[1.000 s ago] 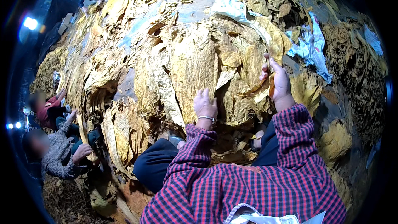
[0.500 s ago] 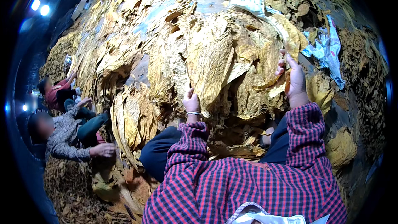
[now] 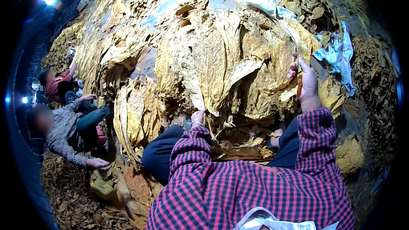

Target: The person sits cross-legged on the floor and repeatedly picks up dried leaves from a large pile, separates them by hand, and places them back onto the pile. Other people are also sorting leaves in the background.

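Observation:
Large dried tobacco leaves (image 3: 213,59), yellow to brown, lie heaped before my folded legs. My left hand (image 3: 197,117) is closed in a pinch at the near edge of the heap, on the narrow end of a pale, crumpled leaf (image 3: 190,76). Farther right, my right hand (image 3: 308,83) is raised with curled fingers around the stalk end of a yellow leaf (image 3: 304,38) that rises beyond the fingertips. A small brown leaf piece shows by the right palm. Both forearms are in checked sleeves.
Two people sit at the left; the nearer one's hand (image 3: 99,163) hangs over leaves. Torn blue-white plastic sheets (image 3: 338,57) lie at the right. Dark shredded leaf (image 3: 68,191) is piled lower left, and a crumpled leaf clump (image 3: 349,155) rests beside my right sleeve.
My left hand has drawn slightly toward my body, and the broad leaf above it now lies flatter on the heap. My right hand keeps its hold. The nearer person's hand has lowered slightly.

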The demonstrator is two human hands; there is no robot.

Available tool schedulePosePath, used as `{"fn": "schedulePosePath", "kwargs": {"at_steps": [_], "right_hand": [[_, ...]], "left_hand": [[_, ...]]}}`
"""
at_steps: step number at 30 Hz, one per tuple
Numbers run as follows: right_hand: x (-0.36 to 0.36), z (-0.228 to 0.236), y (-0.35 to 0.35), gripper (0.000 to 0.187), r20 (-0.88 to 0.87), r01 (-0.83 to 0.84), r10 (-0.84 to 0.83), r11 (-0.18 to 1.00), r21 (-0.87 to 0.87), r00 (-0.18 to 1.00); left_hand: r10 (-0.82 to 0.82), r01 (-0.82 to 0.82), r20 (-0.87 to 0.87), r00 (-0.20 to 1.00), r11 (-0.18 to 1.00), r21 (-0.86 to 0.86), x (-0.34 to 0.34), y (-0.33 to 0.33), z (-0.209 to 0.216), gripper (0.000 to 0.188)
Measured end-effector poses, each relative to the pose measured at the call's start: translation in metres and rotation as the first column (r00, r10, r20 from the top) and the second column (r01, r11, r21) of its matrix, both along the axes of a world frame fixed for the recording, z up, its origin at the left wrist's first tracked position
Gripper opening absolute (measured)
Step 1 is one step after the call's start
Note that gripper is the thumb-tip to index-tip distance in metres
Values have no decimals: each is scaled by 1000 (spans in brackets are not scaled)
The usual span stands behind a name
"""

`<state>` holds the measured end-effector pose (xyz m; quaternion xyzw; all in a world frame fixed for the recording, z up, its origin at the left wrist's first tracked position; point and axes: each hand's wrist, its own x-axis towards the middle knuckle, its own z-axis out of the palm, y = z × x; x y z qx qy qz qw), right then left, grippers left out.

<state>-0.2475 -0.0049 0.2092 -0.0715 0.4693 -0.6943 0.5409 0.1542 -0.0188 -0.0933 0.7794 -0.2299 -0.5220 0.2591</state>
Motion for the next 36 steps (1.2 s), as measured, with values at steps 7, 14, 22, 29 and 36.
{"fn": "schedulePosePath", "kwargs": {"at_steps": [7, 14, 22, 29, 36], "right_hand": [[4, 1, 3, 25, -59, -3, 3, 1000, -8, 998], [7, 5, 6, 26, -90, -8, 8, 1000, -3, 996], [2, 6, 10, 26, -60, -16, 15, 1000, -14, 998], [1, 6, 11, 26, -71, -51, 52, 999, 20, 996], [4, 7, 12, 26, -99, -112, 115, 993, 29, 988]], "left_hand": [[300, -197, 66, 952, 762, -617, -22, -35, 96, 17], [-426, 815, 792, 437, 560, -148, -84, -16, 156, 39], [-338, 640, 615, 712, 673, -372, -86, -5, 122, 47], [-112, 85, -100, 989, 965, -247, -86, -20, 120, 36], [140, -141, -70, 988, 990, -7, -84, -22, 117, 49]]}}
